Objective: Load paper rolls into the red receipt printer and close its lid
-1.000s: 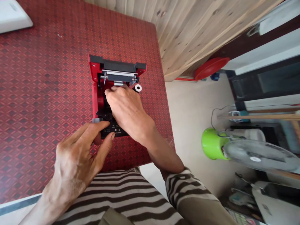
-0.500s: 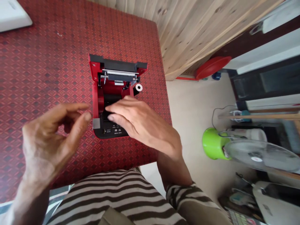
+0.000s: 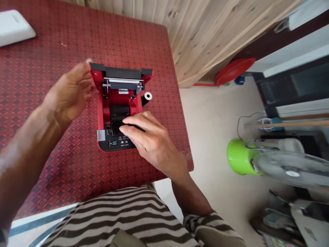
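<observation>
A red and black device (image 3: 100, 113) stands on the red patterned table with its lid (image 3: 120, 72) raised, showing a roller and metal parts. Inside its compartment lies a black roll (image 3: 119, 111) with a black sheet coming off it toward the front. My right hand (image 3: 151, 140) is over the compartment's right side, thumb and index finger at the black sheet. At the lid's left corner, my left hand (image 3: 73, 91) has its fingers spread, fingertips by the edge, holding nothing. A small roll with a white core (image 3: 148, 96) sits right of the device.
A white object (image 3: 15, 27) lies at the table's far left corner. Wooden boards (image 3: 205, 31) border the table's back. On the floor to the right are a green bucket (image 3: 238, 156), a fan (image 3: 288, 168) and a red round object (image 3: 233, 71).
My left hand has moved up and away from the device's front left to the raised lid's left corner. My right hand has stayed at the compartment, its fingers slightly shifted.
</observation>
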A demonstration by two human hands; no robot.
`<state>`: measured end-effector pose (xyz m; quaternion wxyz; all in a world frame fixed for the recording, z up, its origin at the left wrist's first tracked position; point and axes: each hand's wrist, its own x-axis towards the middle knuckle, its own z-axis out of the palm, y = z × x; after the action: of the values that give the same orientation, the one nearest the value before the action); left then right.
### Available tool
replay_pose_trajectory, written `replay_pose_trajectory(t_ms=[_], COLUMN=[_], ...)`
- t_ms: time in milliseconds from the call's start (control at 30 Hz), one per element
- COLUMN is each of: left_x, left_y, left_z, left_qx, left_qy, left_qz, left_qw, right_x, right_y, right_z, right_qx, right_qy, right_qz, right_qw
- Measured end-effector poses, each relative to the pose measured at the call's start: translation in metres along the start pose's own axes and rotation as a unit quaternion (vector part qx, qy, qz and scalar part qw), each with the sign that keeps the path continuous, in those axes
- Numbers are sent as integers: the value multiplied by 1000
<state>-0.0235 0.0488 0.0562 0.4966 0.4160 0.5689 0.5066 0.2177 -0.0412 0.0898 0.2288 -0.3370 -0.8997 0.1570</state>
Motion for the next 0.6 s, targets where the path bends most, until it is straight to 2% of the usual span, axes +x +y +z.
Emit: replay_pose_trajectory(t_ms=[100, 167, 333, 467, 600], left_x=[-17, -32, -63, -73, -75], left_y=[5, 7, 1, -8, -11], left_z=[7, 8, 3, 2, 4], left_qx=[-113, -121, -63, -41, -4], left_qy=[-52, -51, -108, -75, -69], left_qz=[-112, -128, -132, -108, -56], left_qw=[986, 983, 983, 990, 996], right_x=[-5, -9, -19, -21, -20], right_y=[0, -1, -5, -8, -9], right_z=[6, 11, 22, 26, 27], right_qx=[-38, -54, -96, -102, -95], right_qy=[55, 80, 112, 154, 173], right_qz=[6, 0, -9, 10, 12], right_qw=[998, 995, 989, 983, 980])
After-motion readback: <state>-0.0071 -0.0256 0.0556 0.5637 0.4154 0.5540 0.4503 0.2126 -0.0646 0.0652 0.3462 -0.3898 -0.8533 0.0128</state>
